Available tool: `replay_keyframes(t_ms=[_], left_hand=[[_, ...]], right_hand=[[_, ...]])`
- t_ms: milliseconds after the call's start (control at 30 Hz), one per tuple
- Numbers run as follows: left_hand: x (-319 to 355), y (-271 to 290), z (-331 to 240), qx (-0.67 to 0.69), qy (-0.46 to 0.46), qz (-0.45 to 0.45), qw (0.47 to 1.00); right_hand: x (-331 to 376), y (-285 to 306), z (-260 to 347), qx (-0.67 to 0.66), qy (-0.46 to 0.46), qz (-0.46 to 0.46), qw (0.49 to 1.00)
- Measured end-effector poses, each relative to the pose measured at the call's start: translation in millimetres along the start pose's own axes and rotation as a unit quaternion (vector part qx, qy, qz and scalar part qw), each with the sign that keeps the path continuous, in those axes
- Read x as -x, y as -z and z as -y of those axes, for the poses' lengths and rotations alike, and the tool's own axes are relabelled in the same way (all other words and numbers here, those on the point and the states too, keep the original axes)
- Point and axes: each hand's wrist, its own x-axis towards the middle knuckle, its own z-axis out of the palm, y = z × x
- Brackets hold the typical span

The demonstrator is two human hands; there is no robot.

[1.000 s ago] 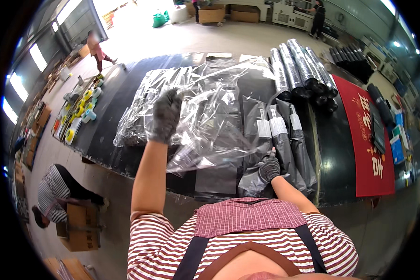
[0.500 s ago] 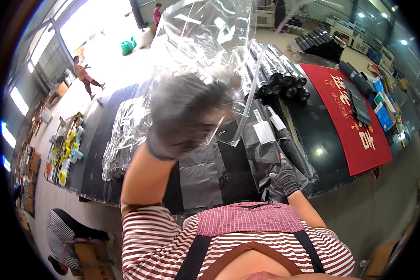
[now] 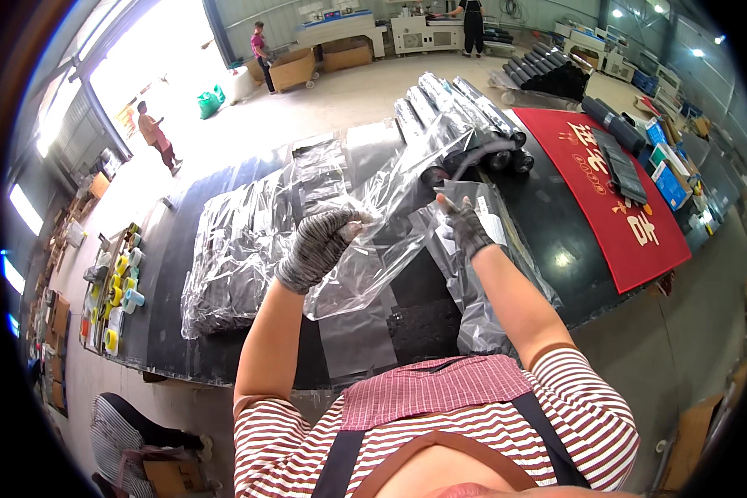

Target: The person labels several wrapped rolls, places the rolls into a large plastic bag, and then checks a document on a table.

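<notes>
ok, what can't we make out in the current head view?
- Head view, white label on a dark package: partly covered by the right hand.
- Head view, clear film inside the left hand: hidden by its curled fingers.
- Head view, bending co-worker: partly cut off by the lower edge.
- Head view, far machine's controls: too small to tell.

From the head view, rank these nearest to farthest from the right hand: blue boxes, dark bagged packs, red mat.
From the right hand:
1. dark bagged packs: directly under and around it on the table; contact is unclear.
2. red mat: to its right.
3. blue boxes: farther right, beyond the mat.
</notes>
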Motion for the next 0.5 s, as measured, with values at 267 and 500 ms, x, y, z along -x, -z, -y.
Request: replay_keyframes(t_ms=[267,500], left_hand=[[4.3,51.4,66.2,0.079,0.177,-0.129,0.972],[6.2,187.8,191.6,-0.484,0.218,-0.265,0.805]], right_hand=[[-4.8,-24.3,9.0,0.098,-0.048,0.111,0.988],[36.5,77.9,35.1,0.298,0.204,0.122,0.925]])
